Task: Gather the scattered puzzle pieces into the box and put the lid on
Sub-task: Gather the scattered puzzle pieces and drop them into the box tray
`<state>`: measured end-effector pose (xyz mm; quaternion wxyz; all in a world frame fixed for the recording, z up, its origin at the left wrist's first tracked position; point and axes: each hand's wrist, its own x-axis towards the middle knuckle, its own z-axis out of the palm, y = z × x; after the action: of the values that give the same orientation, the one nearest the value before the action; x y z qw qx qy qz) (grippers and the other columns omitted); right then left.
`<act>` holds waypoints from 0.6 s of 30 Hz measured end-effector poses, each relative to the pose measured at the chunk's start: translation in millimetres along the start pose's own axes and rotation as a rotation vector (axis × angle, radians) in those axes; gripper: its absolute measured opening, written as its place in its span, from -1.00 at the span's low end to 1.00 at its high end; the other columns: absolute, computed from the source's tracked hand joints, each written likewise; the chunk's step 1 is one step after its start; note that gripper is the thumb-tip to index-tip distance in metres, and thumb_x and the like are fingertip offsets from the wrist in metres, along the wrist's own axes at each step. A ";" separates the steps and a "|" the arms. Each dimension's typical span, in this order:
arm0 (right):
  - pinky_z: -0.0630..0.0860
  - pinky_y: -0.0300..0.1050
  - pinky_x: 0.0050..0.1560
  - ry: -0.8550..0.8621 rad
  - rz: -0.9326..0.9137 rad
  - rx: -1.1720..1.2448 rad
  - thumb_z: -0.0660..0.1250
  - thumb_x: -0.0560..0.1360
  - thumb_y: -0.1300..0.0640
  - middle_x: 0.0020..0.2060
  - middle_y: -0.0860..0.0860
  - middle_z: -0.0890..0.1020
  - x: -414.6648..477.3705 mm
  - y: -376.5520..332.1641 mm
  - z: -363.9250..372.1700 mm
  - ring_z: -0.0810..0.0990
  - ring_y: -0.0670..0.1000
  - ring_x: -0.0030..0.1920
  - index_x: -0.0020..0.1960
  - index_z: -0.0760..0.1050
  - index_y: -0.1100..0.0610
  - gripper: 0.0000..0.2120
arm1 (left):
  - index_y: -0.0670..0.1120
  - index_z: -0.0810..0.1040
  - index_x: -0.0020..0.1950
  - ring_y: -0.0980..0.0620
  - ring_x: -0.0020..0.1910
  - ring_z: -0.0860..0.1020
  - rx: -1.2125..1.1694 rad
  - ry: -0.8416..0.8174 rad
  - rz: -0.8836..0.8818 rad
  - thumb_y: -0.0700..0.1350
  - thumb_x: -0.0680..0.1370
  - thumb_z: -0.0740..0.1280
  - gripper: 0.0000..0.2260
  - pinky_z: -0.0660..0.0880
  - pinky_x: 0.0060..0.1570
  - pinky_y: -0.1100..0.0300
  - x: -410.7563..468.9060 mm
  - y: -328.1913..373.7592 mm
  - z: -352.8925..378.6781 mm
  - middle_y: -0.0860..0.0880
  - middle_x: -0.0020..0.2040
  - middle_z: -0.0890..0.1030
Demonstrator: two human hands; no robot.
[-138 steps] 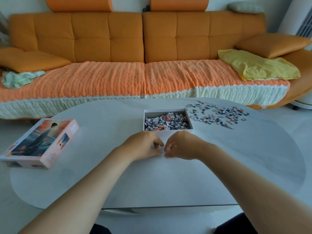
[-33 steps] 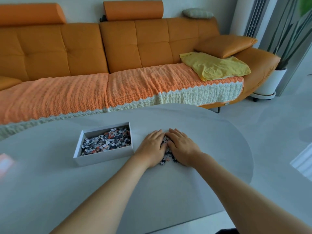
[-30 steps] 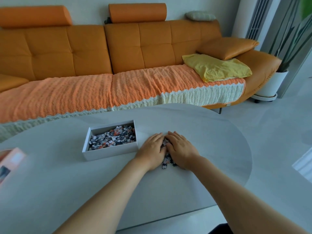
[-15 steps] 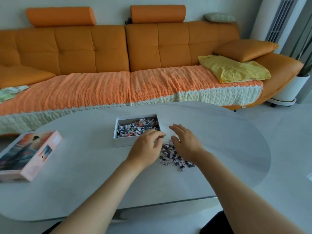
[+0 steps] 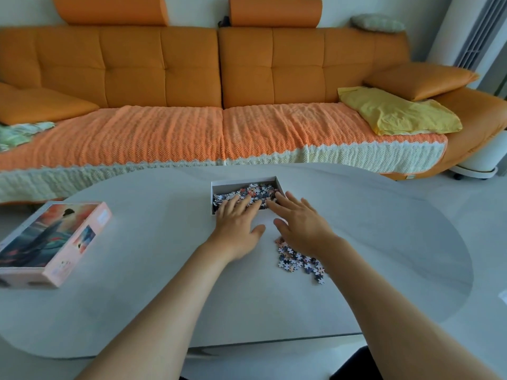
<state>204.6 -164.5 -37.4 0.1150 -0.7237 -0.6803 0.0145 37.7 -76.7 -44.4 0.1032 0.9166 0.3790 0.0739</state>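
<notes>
Head cam: big orange sofa (image 5: 164, 78) at the back, grey table (image 5: 137, 297) in front of it. The lid (image 5: 52, 239) w/ the picture sits at the table's left, well apart from everything and not on yet. The white box (image 5: 241, 183) is mid-table on the far side, holding a layer of pieces (image 5: 255, 190).

Both hands are over its near edge. Left hand (image 5: 236, 220) and right hand (image 5: 299, 220) are flat, fingers straight and spread, gripping nothing afaict. Half a sec ago the left was curled like it had a handful and the right was on the pile, so imo a batch just got dropped in.

A small pile of loose pieces (image 5: 299, 261) lies by the right wrist, near the box — that's what's left to move. Vs the oldest frame, those were scattered wide to the box's right — now they're bunched up.
</notes>
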 end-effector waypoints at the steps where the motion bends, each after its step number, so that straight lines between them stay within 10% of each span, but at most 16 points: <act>1: -0.15 0.03 0.54 -0.019 0.020 0.012 0.01 0.66 -0.07 0.58 -0.07 -0.05 -1.5 2.9 -0.7 -0.14 -0.03 0.57 0.58 0.00 -0.13 -0.49 | 0.11 -0.03 0.59 -0.01 0.56 -0.18 -0.010 -0.005 0.015 0.18 0.64 0.05 -0.45 -0.25 0.50 -0.03 3.7 0.5 -0.3 0.05 0.60 -0.08; 11: -0.14 0.03 0.54 -0.134 0.357 0.113 -0.05 0.59 -0.29 0.58 -0.01 -0.11 -61.0 31.3 -8.9 -0.17 0.00 0.57 0.59 -0.08 -0.06 -0.36 | -0.11 0.44 0.33 0.00 0.31 0.40 -0.177 0.332 0.408 -0.07 0.57 0.21 -0.66 0.34 0.33 0.03 -8.8 48.2 10.8 -0.02 0.28 0.50; 18: -0.13 -0.06 0.55 -0.070 0.312 0.167 0.00 0.63 -0.16 0.57 -0.05 0.04 -71.4 14.9 11.9 -0.09 -0.05 0.57 0.58 0.02 -0.04 -0.44 | -0.07 -0.19 0.60 0.08 0.55 -0.24 -0.024 -0.161 0.312 0.42 0.48 0.15 -0.08 -0.18 0.53 0.08 -24.8 59.1 33.0 0.04 0.59 -0.22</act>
<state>211.8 -233.9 -61.4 0.1472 -0.8075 -0.5598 0.1138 67.5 -139.5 -63.3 0.1312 0.9660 0.2220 0.0197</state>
